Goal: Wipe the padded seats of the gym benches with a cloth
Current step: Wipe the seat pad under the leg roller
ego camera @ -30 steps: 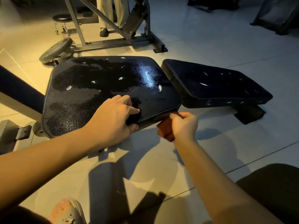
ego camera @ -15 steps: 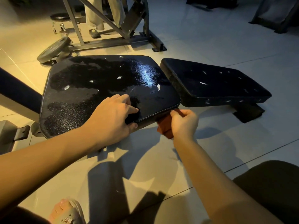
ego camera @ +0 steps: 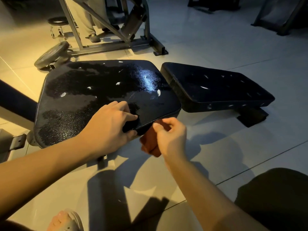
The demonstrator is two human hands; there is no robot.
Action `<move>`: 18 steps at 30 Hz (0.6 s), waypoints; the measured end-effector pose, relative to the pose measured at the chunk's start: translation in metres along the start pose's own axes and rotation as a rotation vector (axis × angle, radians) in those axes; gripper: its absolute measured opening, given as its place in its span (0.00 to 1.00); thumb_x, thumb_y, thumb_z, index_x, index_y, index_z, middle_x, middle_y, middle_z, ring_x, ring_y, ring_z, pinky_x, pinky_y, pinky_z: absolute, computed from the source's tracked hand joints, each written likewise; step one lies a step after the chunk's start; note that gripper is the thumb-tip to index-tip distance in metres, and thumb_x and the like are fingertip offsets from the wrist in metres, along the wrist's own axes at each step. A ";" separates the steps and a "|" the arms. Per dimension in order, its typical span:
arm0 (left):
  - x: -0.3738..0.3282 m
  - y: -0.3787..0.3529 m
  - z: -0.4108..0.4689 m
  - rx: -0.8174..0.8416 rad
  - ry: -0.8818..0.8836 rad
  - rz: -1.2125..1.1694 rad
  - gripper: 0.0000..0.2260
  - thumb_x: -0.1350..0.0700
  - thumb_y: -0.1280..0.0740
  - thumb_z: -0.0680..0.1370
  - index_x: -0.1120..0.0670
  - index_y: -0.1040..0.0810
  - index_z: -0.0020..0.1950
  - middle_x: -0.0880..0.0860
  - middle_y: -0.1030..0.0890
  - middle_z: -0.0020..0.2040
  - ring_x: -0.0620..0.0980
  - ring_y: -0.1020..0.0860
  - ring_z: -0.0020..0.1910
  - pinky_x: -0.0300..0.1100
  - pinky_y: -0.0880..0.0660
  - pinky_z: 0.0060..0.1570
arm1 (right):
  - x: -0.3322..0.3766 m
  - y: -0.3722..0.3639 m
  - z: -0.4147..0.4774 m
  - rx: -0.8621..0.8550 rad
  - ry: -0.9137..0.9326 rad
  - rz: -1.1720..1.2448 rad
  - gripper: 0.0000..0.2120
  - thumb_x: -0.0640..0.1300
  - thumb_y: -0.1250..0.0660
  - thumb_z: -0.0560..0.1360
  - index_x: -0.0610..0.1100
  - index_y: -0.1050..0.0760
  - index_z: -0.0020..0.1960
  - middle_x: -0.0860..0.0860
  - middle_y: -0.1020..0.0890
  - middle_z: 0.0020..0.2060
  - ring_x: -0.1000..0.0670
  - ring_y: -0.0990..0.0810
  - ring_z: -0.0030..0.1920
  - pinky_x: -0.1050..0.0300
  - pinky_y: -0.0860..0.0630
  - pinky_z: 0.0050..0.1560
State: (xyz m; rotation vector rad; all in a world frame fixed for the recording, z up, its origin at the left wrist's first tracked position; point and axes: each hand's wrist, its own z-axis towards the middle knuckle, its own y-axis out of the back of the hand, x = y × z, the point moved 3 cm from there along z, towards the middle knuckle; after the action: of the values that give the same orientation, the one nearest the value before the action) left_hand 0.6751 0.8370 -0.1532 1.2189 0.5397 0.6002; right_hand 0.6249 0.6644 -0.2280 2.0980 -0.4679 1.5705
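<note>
The cloth (ego camera: 150,143), a rust-red bunched wad, is in the right hand (ego camera: 172,137), whose fingers curl round it just under the near right edge of the large padded seat (ego camera: 100,90). Whether it touches the pad's side wall I cannot tell. The left hand (ego camera: 109,125) grips that same near edge, fingers lying on top and thumb hooked at the rim, seemingly to steady the pad. The cloth looks light, soft and limp. It is best kept balled in the palm so that a flat face meets the pad and no loose corner drags. The seat's cover looks like pebbled vinyl, glossy in dark patches that are probably damp, so it is likely slick under the fingers. The cushion should give under pressure, while the pad as a whole is heavy and fixed to its frame. It may rock on its mount, which would make the rim the sensible place to brace it. Pale nicks scattered over the cover look like small tears, where the cloth could snag. The smaller pad (ego camera: 216,87) lies just beside it to the right, tilted lower, duller and nicked the same way, and is probably not yet wiped. No brand, label or writing can be read on the cloth, on either pad or on the machine frame (ego camera: 106,45) at the far side.
</note>
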 end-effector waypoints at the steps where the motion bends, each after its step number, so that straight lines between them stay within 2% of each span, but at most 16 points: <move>1: 0.000 0.001 0.001 0.006 0.000 -0.007 0.22 0.41 0.32 0.69 0.52 0.14 0.57 0.52 0.22 0.48 0.57 0.23 0.46 0.55 0.23 0.46 | 0.000 -0.001 -0.002 0.023 0.008 -0.021 0.09 0.45 0.28 0.78 0.54 0.26 0.53 0.51 0.21 0.53 0.49 0.22 0.52 0.54 0.19 0.46; 3: 0.000 0.002 0.005 0.017 0.015 -0.018 0.22 0.42 0.30 0.70 0.53 0.14 0.58 0.52 0.22 0.49 0.57 0.22 0.48 0.54 0.23 0.48 | 0.000 0.011 0.012 -0.052 -0.001 0.008 0.08 0.44 0.28 0.78 0.52 0.25 0.54 0.50 0.20 0.53 0.48 0.21 0.51 0.58 0.20 0.41; 6: 0.000 0.001 0.005 0.025 0.039 -0.014 0.21 0.46 0.23 0.71 0.53 0.15 0.61 0.53 0.21 0.51 0.58 0.22 0.50 0.53 0.23 0.50 | 0.001 0.034 0.037 -0.204 -0.126 0.147 0.12 0.43 0.30 0.80 0.47 0.24 0.62 0.46 0.20 0.57 0.42 0.20 0.55 0.56 0.19 0.33; 9: 0.001 0.000 0.002 0.007 0.020 -0.017 0.19 0.46 0.22 0.71 0.53 0.14 0.59 0.52 0.22 0.49 0.57 0.22 0.49 0.53 0.23 0.49 | 0.008 0.051 0.050 -0.307 -0.082 0.166 0.15 0.44 0.30 0.79 0.43 0.24 0.64 0.47 0.20 0.56 0.43 0.20 0.56 0.58 0.23 0.40; 11: 0.003 0.000 0.000 -0.002 0.024 -0.030 0.20 0.46 0.23 0.72 0.53 0.15 0.61 0.51 0.23 0.49 0.56 0.22 0.48 0.53 0.23 0.49 | 0.013 0.062 0.055 -0.401 -0.069 0.196 0.14 0.44 0.29 0.79 0.43 0.24 0.64 0.47 0.19 0.56 0.45 0.20 0.55 0.60 0.25 0.40; 14: 0.002 -0.001 -0.001 -0.019 0.003 -0.028 0.21 0.44 0.26 0.73 0.53 0.15 0.62 0.50 0.23 0.49 0.56 0.22 0.49 0.52 0.24 0.49 | 0.014 0.060 0.059 -0.424 -0.139 0.283 0.13 0.41 0.27 0.77 0.44 0.23 0.61 0.46 0.18 0.56 0.43 0.18 0.55 0.52 0.17 0.46; 15: 0.002 0.000 -0.001 -0.021 0.001 -0.029 0.21 0.44 0.26 0.73 0.53 0.15 0.62 0.50 0.23 0.49 0.56 0.23 0.49 0.52 0.24 0.49 | 0.013 0.055 0.057 -0.387 -0.150 0.289 0.12 0.40 0.27 0.77 0.44 0.22 0.60 0.46 0.18 0.53 0.45 0.16 0.51 0.53 0.17 0.43; 16: 0.002 0.000 -0.001 -0.019 0.004 -0.031 0.21 0.45 0.24 0.73 0.53 0.15 0.62 0.50 0.23 0.49 0.56 0.23 0.49 0.53 0.24 0.49 | 0.012 0.049 0.054 -0.350 -0.145 0.290 0.11 0.39 0.27 0.77 0.43 0.22 0.58 0.48 0.17 0.48 0.50 0.16 0.44 0.60 0.19 0.35; 18: 0.002 0.000 -0.001 -0.022 0.002 -0.033 0.21 0.47 0.22 0.72 0.54 0.15 0.62 0.50 0.23 0.49 0.56 0.23 0.49 0.53 0.24 0.49 | 0.011 0.043 0.046 -0.312 -0.123 0.293 0.08 0.38 0.28 0.77 0.41 0.21 0.55 0.50 0.18 0.40 0.56 0.18 0.31 0.69 0.28 0.23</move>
State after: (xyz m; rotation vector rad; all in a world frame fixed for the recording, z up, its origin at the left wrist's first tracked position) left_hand 0.6763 0.8388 -0.1535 1.1864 0.5521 0.5782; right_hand 0.6420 0.6032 -0.2209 1.9538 -1.0333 1.4118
